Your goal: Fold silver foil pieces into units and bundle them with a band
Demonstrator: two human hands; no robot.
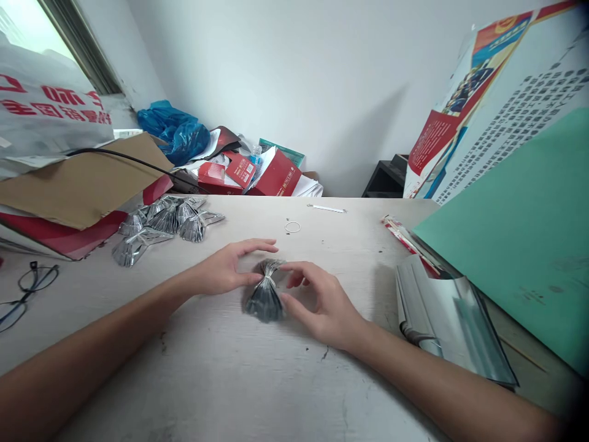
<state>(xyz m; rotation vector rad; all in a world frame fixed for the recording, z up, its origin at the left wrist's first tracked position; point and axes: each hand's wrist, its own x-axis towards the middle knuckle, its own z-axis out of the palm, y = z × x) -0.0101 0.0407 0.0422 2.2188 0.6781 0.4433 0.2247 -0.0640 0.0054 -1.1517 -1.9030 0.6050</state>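
A pleated bundle of grey, shiny film (265, 302) lies on the white table, cinched near its upper part by a pale band and fanned out below. At its left is my left hand (225, 267), fingers stretched and apart, with the thumb tip at the cinched part. My right hand (322, 301) curves around the right side. Its index fingertip is by the top of the bundle and its thumb tip by the lower fan, with a gap between them. Whether these fingertips press on the film, I cannot tell. Beyond the hands lies a thin white ring (292, 227), like a rubber band.
Several tied silvery bundles (166, 218) sit at the back left, beside a cardboard box (87, 184). Glasses (32, 294) lie far left. Folded silvery film sheets (453, 313) and a leaning green board (519, 233) stand on the right. A small white strip (326, 209) lies near the back edge.
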